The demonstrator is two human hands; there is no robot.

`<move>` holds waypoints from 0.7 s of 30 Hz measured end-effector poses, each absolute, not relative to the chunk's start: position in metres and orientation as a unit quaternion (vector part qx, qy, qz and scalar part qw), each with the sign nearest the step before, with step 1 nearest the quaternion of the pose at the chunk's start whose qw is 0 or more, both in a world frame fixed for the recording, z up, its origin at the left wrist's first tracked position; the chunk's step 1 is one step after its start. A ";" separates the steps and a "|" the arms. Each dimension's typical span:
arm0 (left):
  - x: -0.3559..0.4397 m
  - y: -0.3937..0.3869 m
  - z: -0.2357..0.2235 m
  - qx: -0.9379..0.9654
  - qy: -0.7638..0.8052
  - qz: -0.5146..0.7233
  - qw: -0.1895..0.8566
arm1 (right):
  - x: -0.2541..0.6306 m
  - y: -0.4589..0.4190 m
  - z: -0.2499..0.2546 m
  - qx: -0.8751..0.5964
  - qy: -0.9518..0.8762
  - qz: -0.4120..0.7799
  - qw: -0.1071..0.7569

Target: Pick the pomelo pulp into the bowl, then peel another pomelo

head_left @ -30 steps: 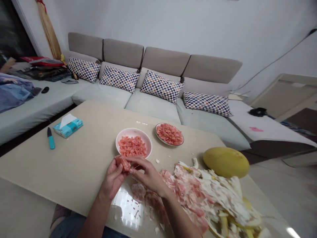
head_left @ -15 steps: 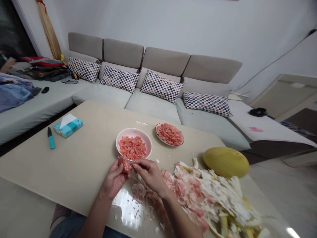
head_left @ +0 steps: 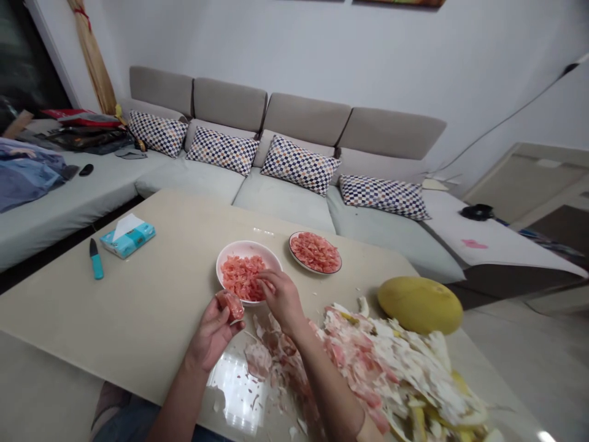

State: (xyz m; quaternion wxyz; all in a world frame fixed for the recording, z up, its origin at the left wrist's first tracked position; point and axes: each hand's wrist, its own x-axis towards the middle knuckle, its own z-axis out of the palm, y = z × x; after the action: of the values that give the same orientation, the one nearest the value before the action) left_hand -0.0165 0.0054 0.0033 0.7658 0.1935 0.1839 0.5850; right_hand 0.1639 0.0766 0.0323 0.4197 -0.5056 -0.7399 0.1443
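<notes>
A pink pomelo segment [head_left: 231, 306] is gripped in my left hand [head_left: 213, 331], just in front of the white bowl [head_left: 222, 258]. Peeled pomelo pulp [head_left: 242, 274] in small red-pink pieces covers the bottom of that bowl. Over the bowl's right side is my right hand [head_left: 283, 298], its thumb and fingertips pinched together low over the pulp. Whether a piece is between those fingertips is too small to make out. Right of the bowl, a dark-rimmed plate [head_left: 294, 256] bears a heap of similar pulp [head_left: 316, 250].
Peel, pith and membrane scraps [head_left: 368, 356] spread over the right of the table [head_left: 115, 313], beside a whole yellow pomelo [head_left: 419, 303]. At the left lie a knife with a teal handle [head_left: 96, 265] and a tissue pack [head_left: 129, 238]. A sofa [head_left: 285, 190] stands behind.
My right hand has left the pomelo segment and moved up and right, over the bowl. My left hand keeps the segment in nearly the same place. The view has tilted slightly upward.
</notes>
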 end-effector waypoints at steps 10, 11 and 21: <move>-0.011 0.005 0.003 0.265 0.210 0.595 0.729 | 0.156 0.017 0.067 -0.469 -0.678 0.435 0.363; -0.011 0.005 0.003 0.268 0.211 0.596 0.727 | 0.156 0.014 0.070 -0.473 -0.677 0.433 0.362; -0.010 0.004 0.005 0.288 0.222 0.590 0.720 | 0.153 0.010 0.078 -0.508 -0.722 0.338 0.328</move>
State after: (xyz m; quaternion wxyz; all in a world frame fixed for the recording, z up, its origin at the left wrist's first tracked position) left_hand -0.0101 0.0037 0.0047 0.7204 0.2883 0.2222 0.5904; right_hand 0.1529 0.0104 0.0777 0.3278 -0.5076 -0.7216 0.3380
